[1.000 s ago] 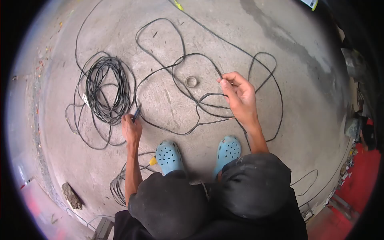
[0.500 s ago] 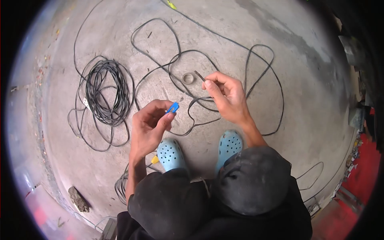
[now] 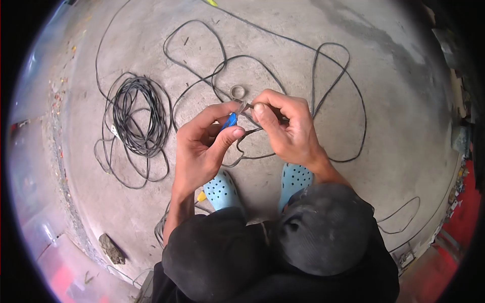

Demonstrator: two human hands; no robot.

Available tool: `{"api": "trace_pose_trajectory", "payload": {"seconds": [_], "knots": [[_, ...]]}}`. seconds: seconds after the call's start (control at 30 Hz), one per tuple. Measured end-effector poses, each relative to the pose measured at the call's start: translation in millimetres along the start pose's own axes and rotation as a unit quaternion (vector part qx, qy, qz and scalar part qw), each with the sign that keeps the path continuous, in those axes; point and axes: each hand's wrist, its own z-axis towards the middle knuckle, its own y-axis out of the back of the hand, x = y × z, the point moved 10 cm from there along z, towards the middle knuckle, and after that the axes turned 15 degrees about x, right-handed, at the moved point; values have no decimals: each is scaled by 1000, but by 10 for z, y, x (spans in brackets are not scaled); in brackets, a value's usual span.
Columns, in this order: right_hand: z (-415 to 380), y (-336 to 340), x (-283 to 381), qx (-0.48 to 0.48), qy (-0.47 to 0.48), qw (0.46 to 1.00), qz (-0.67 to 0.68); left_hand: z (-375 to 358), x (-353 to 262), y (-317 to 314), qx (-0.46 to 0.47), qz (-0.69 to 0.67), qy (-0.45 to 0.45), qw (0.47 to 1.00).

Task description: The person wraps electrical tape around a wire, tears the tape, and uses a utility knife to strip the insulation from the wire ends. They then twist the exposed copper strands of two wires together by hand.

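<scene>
- My left hand, seen from above, grips a small blue tool between thumb and bent fingers, its far end slanting toward my other hand.
- My right hand pinches a dark cable end between thumb and forefinger, pointing left to the tool's tip; the tip is so small and blurred that I cannot be sure the two touch.
- Both hands are raised in front of me, close together, above a grey concrete floor.
- Just beyond my fingertips lies a roll of tape.
- Loose black cable loops across the floor beyond and to the right of my hands.
- To the left sits a thick coil of dark cable, with a white socket at its left edge.
- Nearer me are my light-blue clogs, a yellow plug beside the left one, and my dark-clad knees.
- Near left, a rough stone.
</scene>
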Motion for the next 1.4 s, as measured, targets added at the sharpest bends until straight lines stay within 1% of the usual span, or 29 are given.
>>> {"api": "trace_pose_trajectory", "payload": {"seconds": [0.13,0.2,0.3,0.4,0.5,0.53,0.63,0.73,0.83,0.93,1.03,1.13,1.23,1.33,1.4], "knots": [[-30,31,38,-23,23,999,19,-6,-25,-42,2,2,8,1000],[-53,49,29,-27,19,999,18,2,-32,-69,9,13,13,1000],[-58,63,34,-27,14,999,22,-14,50,-66,-5,-9,7,1000],[-46,62,28,-29,8,999,21,-5,132,-48,5,0,42,999],[-24,48,53,-14,3,1000,6,38,108,-116,37,-41,4,998],[-24,34,57,-6,0,1000,1,29,106,-133,34,-54,14,998],[-21,23,89,-9,17,1000,-3,31,84,-111,15,-31,-2,999],[-14,19,123,2,11,1000,25,38,154,-137,31,-111,18,993],[-21,9,158,18,24,999,11,42,152,-167,35,-133,15,990],[-34,16,170,10,38,997,-65,18,180,-140,28,-127,18,991],[-45,16,217,-10,75,993,-92,-15,134,-122,7,-99,16,995],[-44,-1,215,-16,83,992,-90,-32,36,-118,2,-54,0,999],[-47,17,184,-15,28,997,-73,-37,65,-71,-7,-52,10,999],[-57,39,216,-55,64,993,-85,-30,97,-82,-19,-47,-2,999],[-73,51,288,-71,112,983,-129,-39,73,-103,-17,-56,0,998]]}}
